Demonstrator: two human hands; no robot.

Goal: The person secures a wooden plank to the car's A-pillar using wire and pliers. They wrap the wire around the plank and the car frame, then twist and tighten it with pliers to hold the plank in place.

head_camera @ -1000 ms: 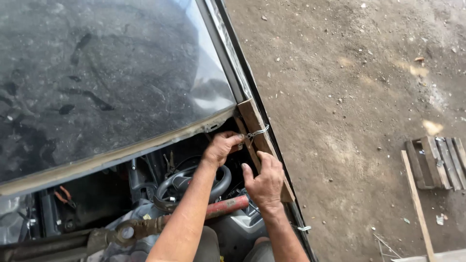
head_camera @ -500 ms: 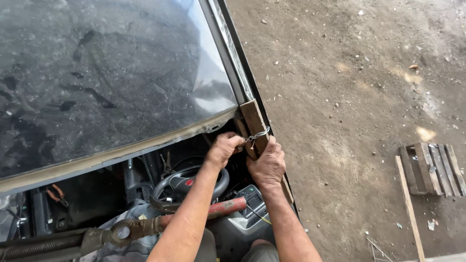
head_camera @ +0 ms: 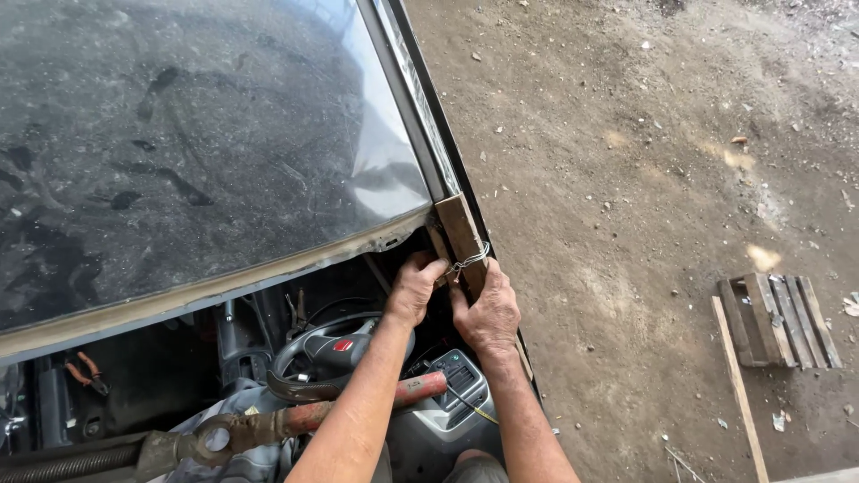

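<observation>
I see both hands up at the middle of the frame, working where a wood block [head_camera: 461, 234] sits against the roof edge [head_camera: 268, 268] of the vehicle. A wire [head_camera: 469, 261] is looped around the block, and its twisted ends meet just above my knuckles. My left hand [head_camera: 415, 288] is curled with its fingertips on the block's lower left side beside the twist, apparently steadying it there; I cannot tell whether it pinches the wire itself. My right hand [head_camera: 488, 311] lies against the block's lower end, fingers bent together near the twist, seemingly bracing the wood so the loop keeps tight. Below, the steering wheel [head_camera: 331, 349] shows in the cab, and a red bar [head_camera: 304, 419] crosses the lower left under my forearm. At right, a pallet [head_camera: 777, 320] lies on the dirt.
</observation>
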